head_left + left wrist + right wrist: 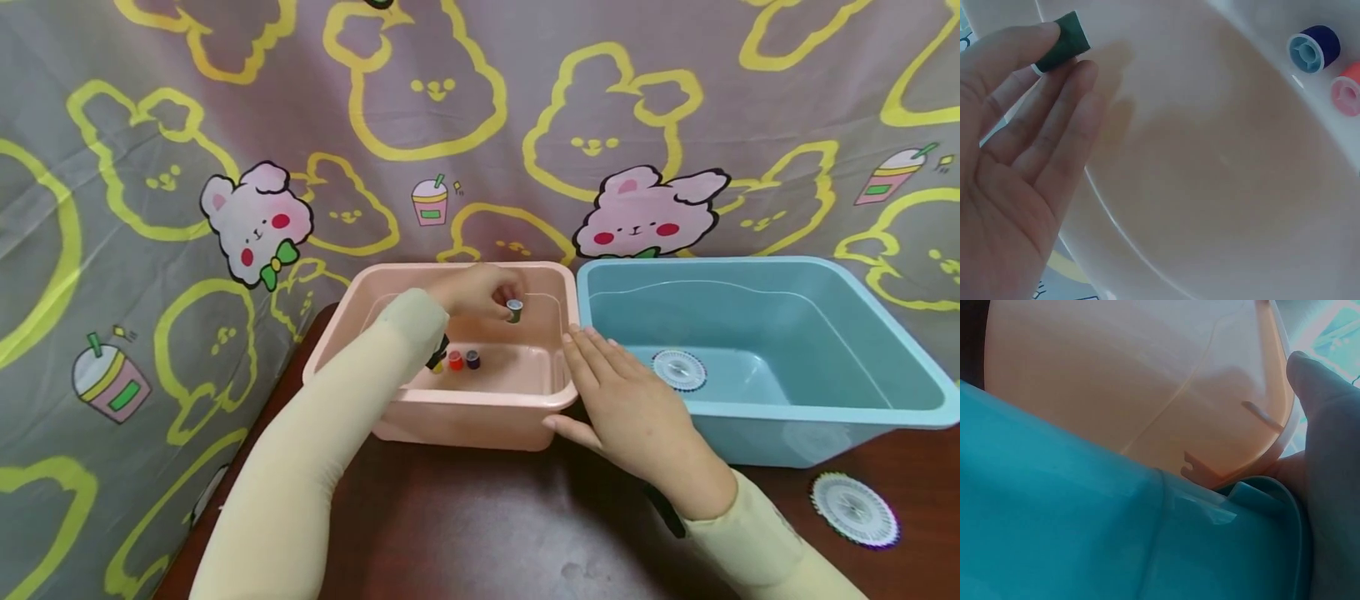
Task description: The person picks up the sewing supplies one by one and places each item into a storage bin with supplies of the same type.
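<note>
Between thumb and fingertips my left hand (480, 292) pinches a small green thread spool (1065, 42), held up inside the pink bin (480, 398). On that bin's floor, below the hand, stand a red spool (455, 360) and a dark blue spool (472, 359); a yellow spool (437, 367) is partly hidden behind my wrist. My right hand (637, 412) lies with straight fingers over the meeting rims of the pink bin and the blue bin (810, 412). From underneath, the right wrist view shows its thumb (1319, 381) by the pink rim.
A round white wheel of pins (679, 370) lies in the blue bin. Another pin wheel (855, 510) is on the dark wooden table (480, 517), in front of the blue bin at right. A patterned curtain (510, 125) hangs close behind both bins.
</note>
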The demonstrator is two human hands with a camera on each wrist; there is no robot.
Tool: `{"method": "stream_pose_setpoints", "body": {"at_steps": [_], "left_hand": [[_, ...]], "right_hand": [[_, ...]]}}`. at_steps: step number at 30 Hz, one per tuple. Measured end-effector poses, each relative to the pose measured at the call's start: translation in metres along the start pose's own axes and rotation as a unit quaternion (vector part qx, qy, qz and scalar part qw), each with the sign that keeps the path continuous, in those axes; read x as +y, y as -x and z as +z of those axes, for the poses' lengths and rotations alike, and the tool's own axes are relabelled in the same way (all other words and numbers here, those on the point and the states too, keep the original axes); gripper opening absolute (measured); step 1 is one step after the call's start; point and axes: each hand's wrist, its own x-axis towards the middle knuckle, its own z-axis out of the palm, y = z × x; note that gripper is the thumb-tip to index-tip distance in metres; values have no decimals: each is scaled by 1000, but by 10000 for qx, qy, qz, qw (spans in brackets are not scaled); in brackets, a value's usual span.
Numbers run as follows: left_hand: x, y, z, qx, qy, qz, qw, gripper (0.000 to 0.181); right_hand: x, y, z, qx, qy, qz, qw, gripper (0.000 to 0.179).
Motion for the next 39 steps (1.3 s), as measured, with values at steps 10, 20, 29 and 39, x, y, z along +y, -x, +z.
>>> {"method": "stream_pose_setpoints", "body": {"at_steps": [10, 20, 29, 39], "left_hand": [[1, 5, 3, -286, -611, -293, 9973, 18], [-4, 7, 15, -903, -1338, -531, 9855, 15], [-8, 4, 22, -1085, -1335, -425, 9842, 23], [-12, 5, 28, -1186, -1477, -937, 9774, 18]], "right_hand": [[1, 0, 1, 117, 39, -115, 9999, 94], [2, -1, 3, 118, 54, -127, 9998, 96], [1, -1, 0, -77, 97, -40, 9999, 95], [2, 0, 2, 1, 103, -65, 9999, 96]]}}
